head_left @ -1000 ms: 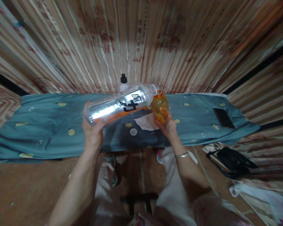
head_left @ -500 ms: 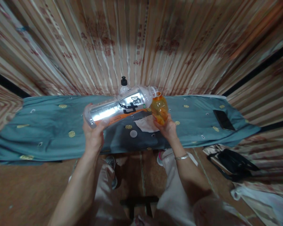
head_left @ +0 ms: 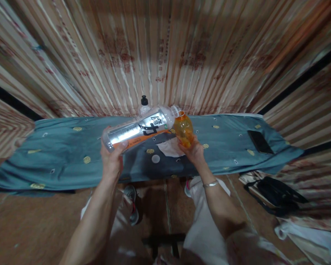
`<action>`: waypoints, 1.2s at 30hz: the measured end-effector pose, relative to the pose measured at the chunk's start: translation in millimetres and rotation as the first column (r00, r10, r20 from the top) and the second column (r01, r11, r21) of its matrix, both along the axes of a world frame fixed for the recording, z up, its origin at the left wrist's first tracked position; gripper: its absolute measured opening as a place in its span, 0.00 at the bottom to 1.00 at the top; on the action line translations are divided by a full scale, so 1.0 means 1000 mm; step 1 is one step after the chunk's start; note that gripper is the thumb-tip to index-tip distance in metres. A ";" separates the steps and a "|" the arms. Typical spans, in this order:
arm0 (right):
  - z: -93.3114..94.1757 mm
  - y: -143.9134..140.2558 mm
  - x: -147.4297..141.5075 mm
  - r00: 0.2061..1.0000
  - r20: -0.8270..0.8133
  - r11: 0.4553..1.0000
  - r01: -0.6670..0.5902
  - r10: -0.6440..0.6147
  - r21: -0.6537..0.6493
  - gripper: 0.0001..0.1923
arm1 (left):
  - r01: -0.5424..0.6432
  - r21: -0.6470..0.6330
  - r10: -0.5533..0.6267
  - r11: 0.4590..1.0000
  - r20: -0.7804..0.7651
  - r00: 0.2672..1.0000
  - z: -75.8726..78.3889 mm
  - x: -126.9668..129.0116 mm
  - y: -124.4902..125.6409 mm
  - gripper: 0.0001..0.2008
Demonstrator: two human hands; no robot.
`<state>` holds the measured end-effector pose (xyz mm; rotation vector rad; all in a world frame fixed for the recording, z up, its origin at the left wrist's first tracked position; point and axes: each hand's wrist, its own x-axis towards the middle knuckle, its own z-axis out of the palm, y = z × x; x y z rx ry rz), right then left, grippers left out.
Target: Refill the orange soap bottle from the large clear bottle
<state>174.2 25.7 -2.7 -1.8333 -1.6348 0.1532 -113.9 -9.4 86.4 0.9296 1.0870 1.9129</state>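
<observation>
Head view: L hand [head_left: 111,159] tips clear bottle [head_left: 139,127] onto orange bottle [head_left: 183,129], R hand [head_left: 194,151]

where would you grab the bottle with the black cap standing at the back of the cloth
Grip the black-capped bottle at its neck just below the cap, coming from above: only that upper part shows behind the tilted clear bottle, which the left hand holds across its front.

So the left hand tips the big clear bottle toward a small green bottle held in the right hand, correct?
Not quite: the small bottle in the right hand is orange, not green, as the head view shows. The left hand does tip the big clear bottle toward it.
</observation>
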 end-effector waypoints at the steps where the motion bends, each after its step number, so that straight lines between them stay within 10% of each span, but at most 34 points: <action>1: 0.000 0.000 0.000 1.000 -0.003 1.000 0.000 0.000 0.003 0.32 | 0.008 -0.003 -0.008 1.000 0.004 1.000 -0.001 0.000 0.001 0.31; 36: -0.003 -0.001 0.003 0.997 -0.018 0.997 0.077 -0.077 -0.020 0.34 | 0.126 -0.034 -0.127 0.991 -0.042 0.991 0.010 0.001 0.027 0.37</action>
